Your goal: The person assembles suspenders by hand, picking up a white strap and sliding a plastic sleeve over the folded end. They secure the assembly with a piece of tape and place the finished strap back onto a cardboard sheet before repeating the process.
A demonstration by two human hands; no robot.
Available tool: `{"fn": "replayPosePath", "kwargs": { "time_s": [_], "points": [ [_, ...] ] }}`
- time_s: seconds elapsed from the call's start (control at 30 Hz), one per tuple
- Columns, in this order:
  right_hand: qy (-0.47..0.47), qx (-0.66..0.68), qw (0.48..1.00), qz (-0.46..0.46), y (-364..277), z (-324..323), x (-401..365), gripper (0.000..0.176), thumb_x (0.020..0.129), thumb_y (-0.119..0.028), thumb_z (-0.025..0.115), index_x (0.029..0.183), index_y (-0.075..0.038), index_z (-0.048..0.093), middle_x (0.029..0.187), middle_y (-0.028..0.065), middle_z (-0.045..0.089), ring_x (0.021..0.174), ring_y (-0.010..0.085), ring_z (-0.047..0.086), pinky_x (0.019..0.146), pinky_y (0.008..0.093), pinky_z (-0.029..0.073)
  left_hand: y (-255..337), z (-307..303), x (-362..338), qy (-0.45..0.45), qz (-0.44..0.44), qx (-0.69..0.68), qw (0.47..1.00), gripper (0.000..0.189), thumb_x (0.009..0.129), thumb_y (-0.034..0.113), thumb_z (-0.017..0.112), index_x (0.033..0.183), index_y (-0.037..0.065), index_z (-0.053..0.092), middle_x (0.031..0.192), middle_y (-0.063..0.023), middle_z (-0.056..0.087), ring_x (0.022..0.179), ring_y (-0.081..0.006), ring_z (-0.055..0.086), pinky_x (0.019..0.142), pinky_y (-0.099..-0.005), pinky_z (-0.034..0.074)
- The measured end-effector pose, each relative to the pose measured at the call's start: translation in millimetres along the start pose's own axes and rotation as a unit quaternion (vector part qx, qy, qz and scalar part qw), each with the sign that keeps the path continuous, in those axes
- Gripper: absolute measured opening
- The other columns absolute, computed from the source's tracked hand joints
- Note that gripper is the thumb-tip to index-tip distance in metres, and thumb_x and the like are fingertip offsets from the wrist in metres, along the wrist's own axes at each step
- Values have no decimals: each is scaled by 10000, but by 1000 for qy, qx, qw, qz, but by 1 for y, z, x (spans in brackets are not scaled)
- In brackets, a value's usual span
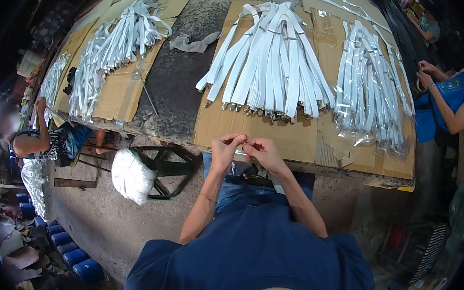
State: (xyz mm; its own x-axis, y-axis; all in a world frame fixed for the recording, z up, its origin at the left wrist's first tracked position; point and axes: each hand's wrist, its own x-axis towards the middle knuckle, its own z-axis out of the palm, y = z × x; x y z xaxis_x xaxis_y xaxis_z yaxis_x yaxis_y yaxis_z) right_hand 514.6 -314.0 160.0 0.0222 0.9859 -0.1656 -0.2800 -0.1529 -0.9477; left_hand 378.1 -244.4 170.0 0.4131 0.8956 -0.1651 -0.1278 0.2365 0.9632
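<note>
My left hand [224, 151] and my right hand [265, 155] meet at the table's front edge, fingertips pinched close together. What they hold between them is too small and covered to make out. Just beyond them, a fanned pile of white suspenders [274, 58] with metal clips lies on a cardboard sheet [212, 124]. The clip ends point toward me. Below my fingers, between my legs, part of a pale strip [277, 184] shows.
Plastic-wrapped suspenders [365, 84] lie right, with more bundles [134, 34] at left. A thin metal rod [149, 94] rests on the dark tabletop [174, 86]. A white sack [132, 175] leans by a stool [173, 167]. Other people work at left [33, 143] and right [456, 102].
</note>
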Motion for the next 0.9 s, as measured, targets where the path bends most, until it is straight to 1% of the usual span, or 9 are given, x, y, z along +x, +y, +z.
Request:
{"fn": "replayPosePath", "kwargs": {
  "time_s": [0.13, 0.37, 0.43, 0.47, 0.53, 0.63, 0.7, 0.8, 0.9],
  "points": [
    [3, 2, 1000, 8, -2, 2, -2, 152, 891, -135, 599, 848, 10, 616, 704, 14, 584, 644, 70, 535, 603, 220, 436, 3, 7, -5, 73, -6, -5, 997, 120, 776, 44, 717, 819, -62, 682, 745, -91, 664, 678, -132, 606, 659, -254, 494],
    [28, 9, 999, -16, 0, -2, -5, 147, 884, -136, 611, 847, 6, 624, 698, 8, 586, 633, 64, 531, 581, 217, 431, -11, -3, 1, 77, 5, 40, 996, 169, 803, 102, 714, 824, -58, 666, 743, -82, 655, 679, -139, 603, 658, -260, 480],
    [39, 17, 999, -31, -1, -6, -4, 145, 883, -135, 614, 846, 4, 625, 699, 6, 587, 632, 63, 530, 578, 216, 430, 20, 17, -5, 63, 9, -155, 986, 194, 848, 136, 673, 869, -56, 659, 791, -90, 658, 724, -141, 606, 680, -260, 481],
    [47, 19, 998, -27, -1, -7, -6, 141, 883, -131, 614, 847, 4, 626, 699, 5, 587, 630, 63, 528, 579, 212, 429, 18, 15, -5, 64, 8, -154, 986, 194, 848, 136, 673, 869, -56, 659, 791, -90, 658, 724, -141, 606, 680, -260, 481],
    [56, 21, 998, -24, -1, -11, -5, 136, 882, -126, 615, 847, 5, 627, 698, 4, 586, 629, 63, 527, 581, 209, 427, 15, 7, -3, 15, 9, -60, 998, 209, 876, 140, 635, 916, -65, 654, 839, -95, 662, 762, -140, 607, 689, -260, 483],
    [39, 18, 999, -22, -3, -11, -6, 128, 884, -114, 611, 876, 11, 632, 742, 10, 602, 688, 66, 549, 638, 209, 450, 8, 0, 0, 19, 16, 37, 999, 179, 862, 98, 633, 914, -70, 670, 811, -82, 671, 729, -117, 600, 667, -240, 482],
    [82, 51, 995, -36, -10, -5, -6, 141, 884, -103, 606, 936, 23, 639, 817, 25, 624, 792, 77, 575, 724, 216, 466, 7, 0, 0, 26, 22, 58, 998, 162, 850, 86, 645, 900, -64, 676, 798, -78, 672, 717, -113, 599, 656, -236, 481],
    [79, 54, 994, -58, -20, -5, -1, 177, 880, -88, 605, 1005, 34, 635, 905, 43, 640, 883, 88, 579, 783, 223, 465, 11, 7, -4, 37, 30, 95, 994, 132, 826, 67, 669, 874, -54, 687, 763, -69, 670, 681, -100, 589, 630, -226, 478],
    [40, 7, 997, -65, -24, -9, 0, 191, 876, -77, 606, 1022, 41, 634, 920, 53, 650, 883, 98, 587, 784, 226, 466, 19, 13, -10, 53, 27, 118, 991, 118, 808, 64, 690, 845, -48, 690, 719, -55, 661, 649, -87, 577, 608, -219, 472]
  ]
}}
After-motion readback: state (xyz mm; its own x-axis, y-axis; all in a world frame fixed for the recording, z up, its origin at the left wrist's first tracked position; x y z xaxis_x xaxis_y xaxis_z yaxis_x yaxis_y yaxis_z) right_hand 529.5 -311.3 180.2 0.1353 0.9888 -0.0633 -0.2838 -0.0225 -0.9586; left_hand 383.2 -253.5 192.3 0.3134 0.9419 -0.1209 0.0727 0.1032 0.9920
